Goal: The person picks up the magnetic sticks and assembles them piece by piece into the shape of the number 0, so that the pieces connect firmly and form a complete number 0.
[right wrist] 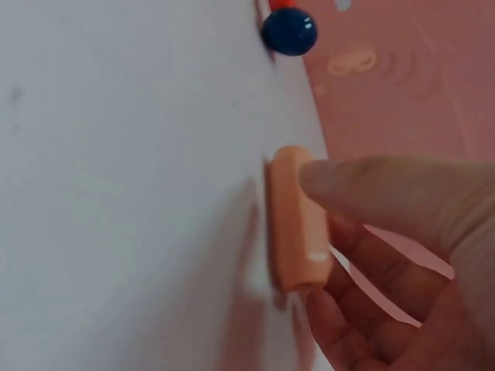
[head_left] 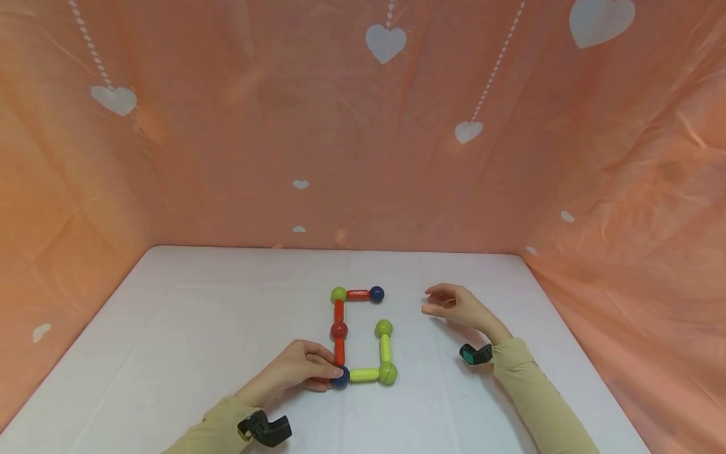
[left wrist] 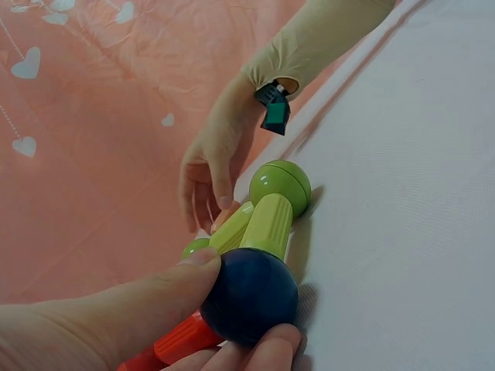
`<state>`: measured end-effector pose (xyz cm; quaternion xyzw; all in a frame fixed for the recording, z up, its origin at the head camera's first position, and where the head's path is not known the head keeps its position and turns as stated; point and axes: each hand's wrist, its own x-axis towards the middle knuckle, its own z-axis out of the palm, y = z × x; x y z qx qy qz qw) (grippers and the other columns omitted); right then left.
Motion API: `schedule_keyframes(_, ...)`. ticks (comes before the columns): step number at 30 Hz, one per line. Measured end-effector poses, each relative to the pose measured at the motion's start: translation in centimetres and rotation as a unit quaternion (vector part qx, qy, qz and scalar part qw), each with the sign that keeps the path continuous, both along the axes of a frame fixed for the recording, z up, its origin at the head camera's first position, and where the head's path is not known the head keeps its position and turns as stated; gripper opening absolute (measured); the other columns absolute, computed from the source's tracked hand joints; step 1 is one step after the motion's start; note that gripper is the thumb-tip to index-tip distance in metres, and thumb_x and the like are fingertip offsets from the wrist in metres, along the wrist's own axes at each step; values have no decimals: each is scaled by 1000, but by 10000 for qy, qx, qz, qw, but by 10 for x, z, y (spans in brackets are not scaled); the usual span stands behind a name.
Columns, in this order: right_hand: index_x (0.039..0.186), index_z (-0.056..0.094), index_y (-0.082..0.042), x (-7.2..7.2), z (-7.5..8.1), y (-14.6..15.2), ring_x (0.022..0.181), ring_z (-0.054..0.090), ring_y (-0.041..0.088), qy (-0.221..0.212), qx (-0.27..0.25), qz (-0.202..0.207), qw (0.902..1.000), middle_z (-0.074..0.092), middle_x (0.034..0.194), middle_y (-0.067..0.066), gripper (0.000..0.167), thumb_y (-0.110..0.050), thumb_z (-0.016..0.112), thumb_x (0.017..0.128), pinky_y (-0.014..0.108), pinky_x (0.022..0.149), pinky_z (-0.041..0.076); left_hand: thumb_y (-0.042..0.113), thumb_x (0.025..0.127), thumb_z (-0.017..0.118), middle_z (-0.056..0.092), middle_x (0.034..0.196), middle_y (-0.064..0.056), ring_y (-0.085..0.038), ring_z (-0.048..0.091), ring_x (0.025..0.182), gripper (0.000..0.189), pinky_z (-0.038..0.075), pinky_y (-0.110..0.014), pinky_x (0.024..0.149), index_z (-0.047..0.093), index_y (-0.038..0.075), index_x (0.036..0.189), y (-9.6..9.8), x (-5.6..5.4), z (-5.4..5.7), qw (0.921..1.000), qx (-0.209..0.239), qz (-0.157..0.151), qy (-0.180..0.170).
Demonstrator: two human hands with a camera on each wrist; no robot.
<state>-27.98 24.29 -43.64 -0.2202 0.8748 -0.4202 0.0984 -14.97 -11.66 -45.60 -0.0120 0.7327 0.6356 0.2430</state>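
A G-like figure of balls and rods lies on the white table. At its near left corner my left hand [head_left: 297, 369] pinches the dark blue ball [left wrist: 251, 297] between thumb and fingers. A red rod [head_left: 339, 350] runs up from there to a red ball [head_left: 338, 330], and a yellow-green rod [head_left: 364, 375] runs right to a green ball [head_left: 388, 372]. My right hand [head_left: 458, 307], to the right of the figure, holds a short orange rod [right wrist: 298, 224] with the thumb across it and fingers behind, close over the table.
The figure's far end has a green ball [head_left: 338, 294], a red rod [head_left: 358, 294] and a second dark blue ball [head_left: 377, 294]. Another green ball [head_left: 384, 328] tops the right side. Orange cloth [head_left: 340, 157] with white hearts encloses the back and sides of the table [head_left: 227, 302].
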Motion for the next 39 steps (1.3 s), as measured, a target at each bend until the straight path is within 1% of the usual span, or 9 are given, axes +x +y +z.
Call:
schedule_keyframes(3,122,61,-2,-1,-3,3,101,59,24,119,229,68,9996,65,109,8,40,-14,74,85,39,89,48,11,77,80,71,87,-12,-21,69,74,39,58,-33,65,62,-7,107,0,-1,0,10000,-5,-13,15)
schedule_keyframes(7,120,61,-1,-2,-6,4,98,59,23,241,308,139,9991,65,108,8,38,-5,73,84,34,85,49,12,77,81,70,87,-11,-20,69,73,40,58,-33,65,62,-6,107,0,-1,1,10000,-19,-29,26)
schedule_keyframes(15,110,68,-8,-1,-7,-7,91,58,18,376,649,-49,9972,66,100,1,25,-21,70,89,34,82,50,12,77,81,71,86,-12,-20,69,73,39,58,-33,65,62,-6,107,0,0,3,10000,-26,-58,2)
schedule_keyframes(21,117,67,-7,1,-2,-22,93,61,19,510,386,19,9980,66,109,4,30,-25,64,94,33,80,52,12,78,80,70,86,-11,-20,69,72,39,58,-33,65,62,-7,107,0,1,2,10000,-50,-18,-4)
schedule_keyframes(25,121,64,-9,4,2,-38,95,60,20,141,86,-46,9999,64,112,3,33,-28,62,95,33,78,53,13,77,80,70,85,-11,-20,69,72,39,58,-33,65,62,-6,107,0,1,2,10000,-82,-10,-2)
schedule_keyframes(29,122,59,-9,6,2,-53,95,62,23,-380,-450,-35,9983,62,112,8,31,-21,62,95,34,77,53,13,77,81,71,86,-11,-20,69,72,39,58,-32,65,62,-5,106,0,1,2,10000,-76,-2,-37)
schedule_keyframes(33,121,55,-5,8,0,-66,96,63,26,-701,-891,-61,9935,59,111,14,30,-13,63,93,34,77,53,14,77,81,71,86,-11,-20,69,74,39,58,-32,66,62,-5,106,0,1,1,10000,-55,7,-58)
schedule_keyframes(37,121,53,-4,9,-3,-76,97,61,24,-1038,-1111,-431,9874,59,111,15,35,-14,67,91,33,79,55,14,77,81,71,86,-11,-20,69,74,39,58,-32,66,63,-5,106,0,0,2,10000,-48,14,-34)
schedule_keyframes(39,121,51,-2,8,-5,-80,93,62,22,-1326,-1370,-613,9797,59,109,15,37,-12,67,90,34,79,55,14,77,81,71,86,-11,-20,69,74,39,58,-32,66,62,-5,106,0,0,1,10000,-31,12,-35)
